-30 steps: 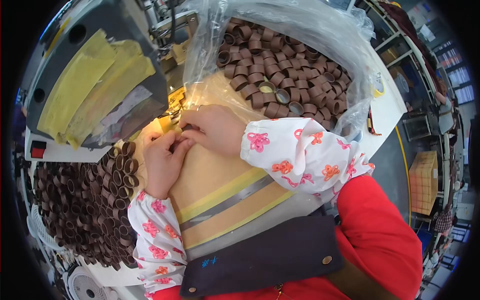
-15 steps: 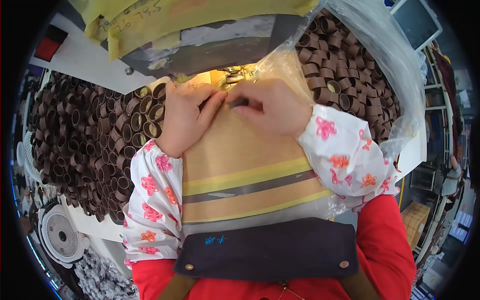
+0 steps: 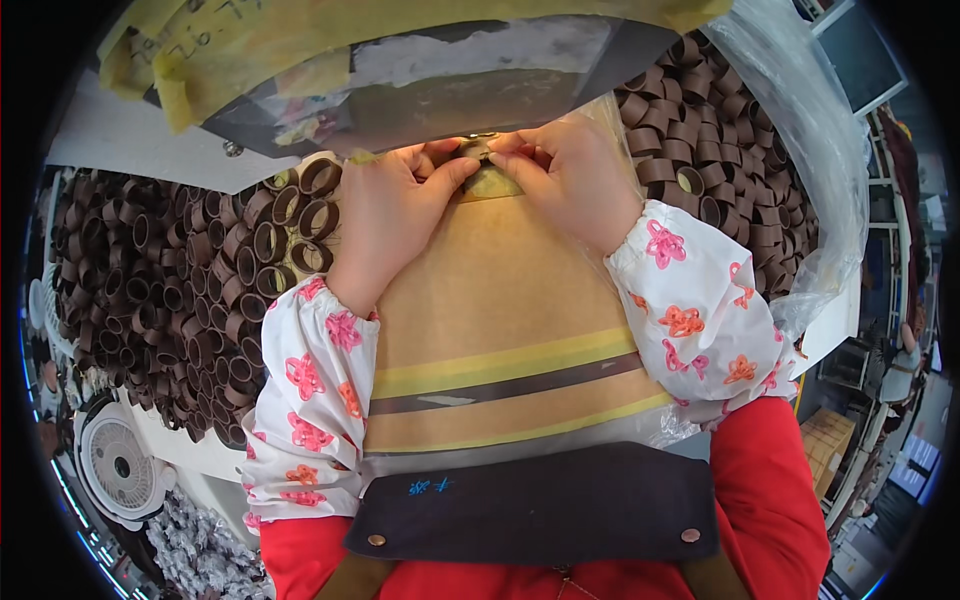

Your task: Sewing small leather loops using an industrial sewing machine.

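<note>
At the far end of the tan-covered work surface (image 3: 500, 265), my two hands meet at the lit metal working part of a machine. My left hand (image 3: 395, 205) is closed, thumb and forefinger pinching the left side of a small brown band (image 3: 474, 150). The thumb and forefinger of my right hand (image 3: 578, 180) pinch its right side. Fingers hide most of the band, so its full shape does not show. Just below it lies a shiny metal plate (image 3: 492, 183). The machine's taped dark body (image 3: 450, 90) overhangs my fingertips.
Brown rings are heaped at the left (image 3: 165, 290), some with yellowish insides nearest my left hand. More brown rings (image 3: 700, 140) fill the right side, bordered by clear plastic sheeting (image 3: 835, 180). A white fan (image 3: 122, 467) stands at lower left. Yellow and dark tape strips (image 3: 500, 385) cross the surface.
My right hand has shifted slightly right and up, and both hands now pinch the brown band between them. The view has tilted a little; the metal plate below the fingers now shows.
</note>
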Demonstrator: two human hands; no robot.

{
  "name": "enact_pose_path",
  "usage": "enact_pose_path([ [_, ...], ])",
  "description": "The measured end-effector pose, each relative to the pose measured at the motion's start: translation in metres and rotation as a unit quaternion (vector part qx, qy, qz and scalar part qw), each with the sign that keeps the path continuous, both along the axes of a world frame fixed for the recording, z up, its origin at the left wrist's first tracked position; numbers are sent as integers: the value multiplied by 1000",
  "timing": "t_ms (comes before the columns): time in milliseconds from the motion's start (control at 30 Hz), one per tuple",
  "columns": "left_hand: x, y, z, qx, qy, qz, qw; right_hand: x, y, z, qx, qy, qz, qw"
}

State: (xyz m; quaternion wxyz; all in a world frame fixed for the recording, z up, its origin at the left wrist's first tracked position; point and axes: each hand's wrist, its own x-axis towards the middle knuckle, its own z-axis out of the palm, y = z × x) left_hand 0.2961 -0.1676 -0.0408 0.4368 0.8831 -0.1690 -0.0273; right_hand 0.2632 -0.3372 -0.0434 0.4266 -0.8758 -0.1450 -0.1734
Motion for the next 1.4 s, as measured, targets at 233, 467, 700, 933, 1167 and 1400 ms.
enact_pose_path([
  [233, 5, 0, -12, -23, -27, -9, 999, 4, -1, -7, -24, -15, -5, 1000],
  [467, 11, 2, -14, -16, -60, -33, 998, 4, -1, -6, -64, -26, -18, 997],
  [700, 13, 4, -18, 2, -82, -38, 996, 4, -1, -4, -97, -29, -34, 994],
  [933, 9, 5, -7, 8, -16, -23, 1000, 4, 4, 2, -132, -3, -44, 990],
  [1167, 8, 6, -10, 0, -23, -16, 1000, 7, 1, -4, -117, -20, -29, 992],
  [1400, 7, -3, -7, 25, -56, -28, 998, 3, -3, -9, -90, -1, -37, 995],
])
